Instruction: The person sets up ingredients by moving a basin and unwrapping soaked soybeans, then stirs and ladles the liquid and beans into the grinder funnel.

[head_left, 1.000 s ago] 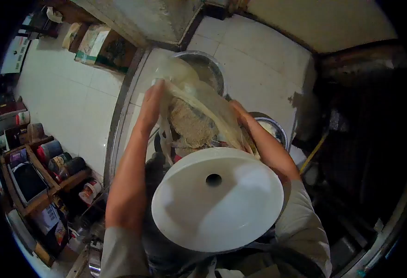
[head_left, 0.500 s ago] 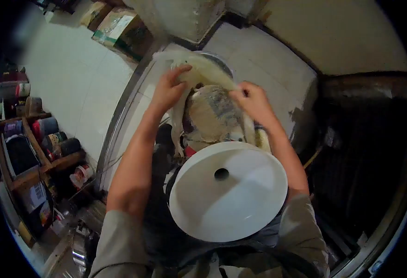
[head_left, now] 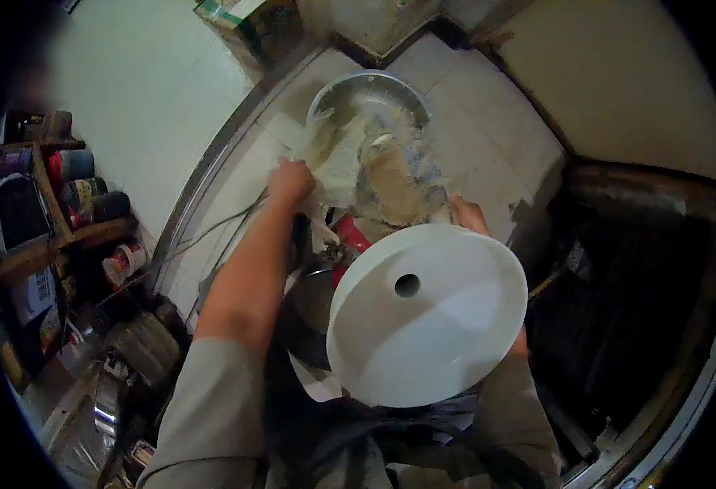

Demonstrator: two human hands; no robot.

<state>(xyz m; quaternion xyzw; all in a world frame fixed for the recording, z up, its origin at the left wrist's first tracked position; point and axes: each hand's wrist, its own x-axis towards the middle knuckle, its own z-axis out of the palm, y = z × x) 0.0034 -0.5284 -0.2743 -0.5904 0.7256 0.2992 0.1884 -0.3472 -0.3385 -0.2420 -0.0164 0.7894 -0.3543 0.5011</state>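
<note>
My left hand (head_left: 291,183) is closed on the left side of a pale, thin sheet (head_left: 338,169), cloth or plastic. At its right edge my right hand (head_left: 469,215) grips it, partly hidden behind a white round bowl (head_left: 427,342). A lumpy, beige-brown mass (head_left: 392,183) with bluish-grey patches lies on the sheet between my hands. Behind it a metal basin (head_left: 374,80), smeared with pale residue, rests on the floor. The white bowl has a dark round hole and sits tilted close to my body. Something red (head_left: 351,236) shows below the sheet.
To the left stands a wooden rack (head_left: 57,196) with several jars, and a tub (head_left: 123,265) lies beside it. A cardboard box (head_left: 252,28) is at the top. On the right is a dark recess (head_left: 627,301). A cable (head_left: 219,224) crosses the tiled floor.
Both hands have come down towards me and spread apart, lowering the raised sheet. More of the basin now shows. The white bowl appears further right in view.
</note>
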